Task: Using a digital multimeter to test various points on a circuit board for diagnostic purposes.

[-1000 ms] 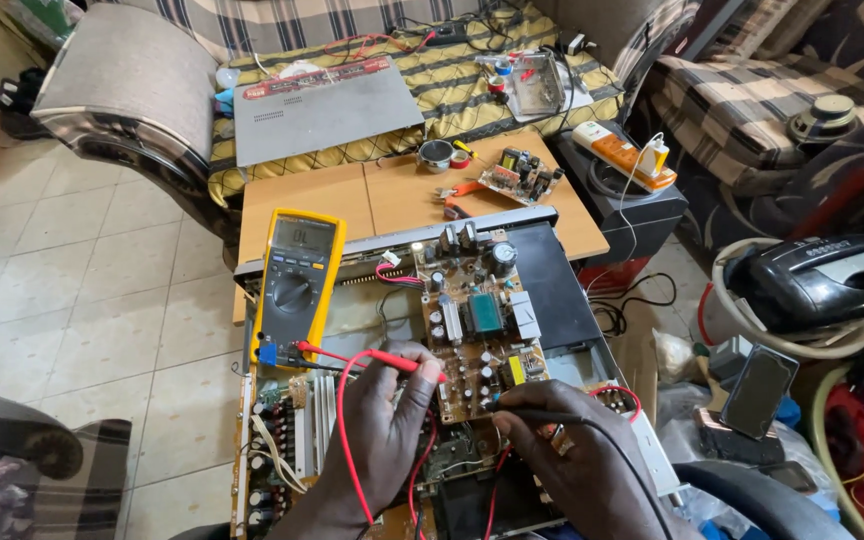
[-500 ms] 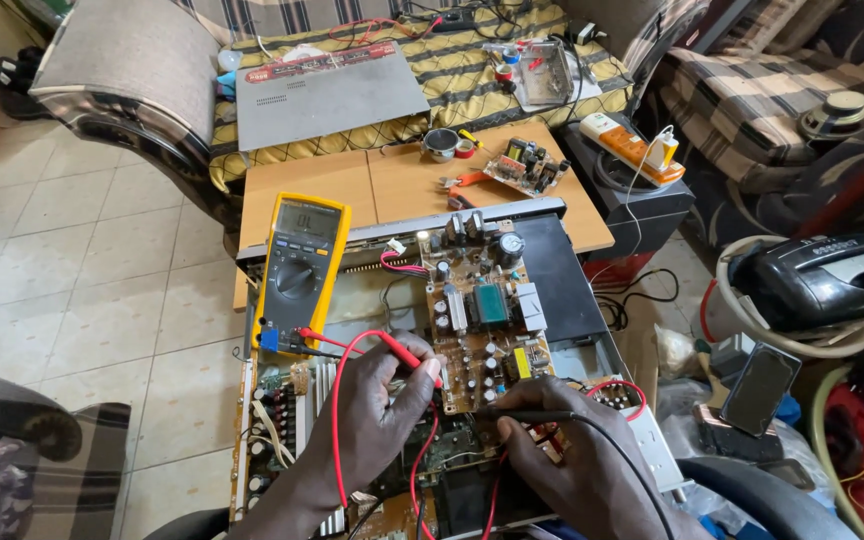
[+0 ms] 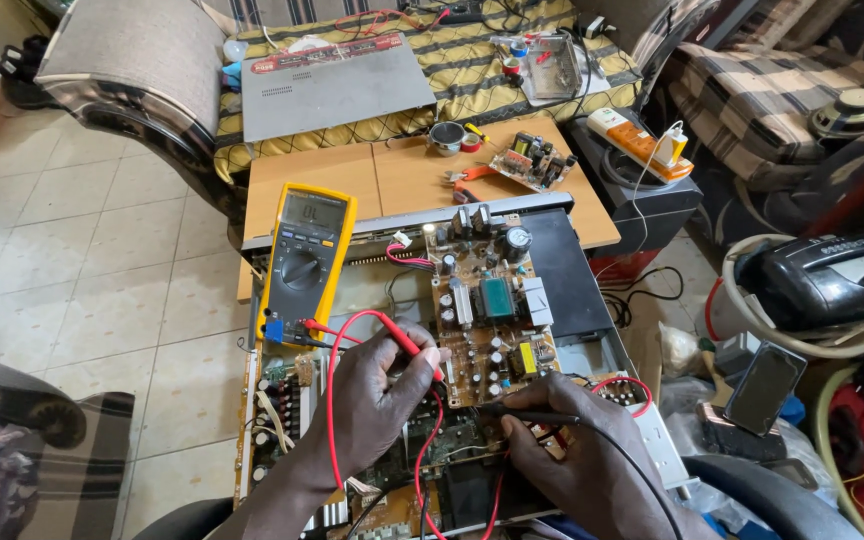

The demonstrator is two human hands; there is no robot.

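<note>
The left hand (image 3: 377, 400) covers the tip of the thin red test probe (image 3: 407, 345). The right hand (image 3: 577, 455) is cut off at the bottom edge. The numbers on the yellow handheld meter (image 3: 304, 262) are too small to tell.

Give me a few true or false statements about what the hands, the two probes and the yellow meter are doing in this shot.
1. The left hand holds the red probe against the brown circuit board. True.
2. The right hand holds a screwdriver. False: it holds the black probe, tip towards the board's lower edge.
3. The yellow multimeter lies to the left of the circuit board. True.
4. The multimeter has no leads plugged in. False: a red lead runs from its lower end to the probe.
5. The grey flat cover rests on the floor tiles. False: it lies on the striped cushion of the sofa beyond the wooden table.
</note>
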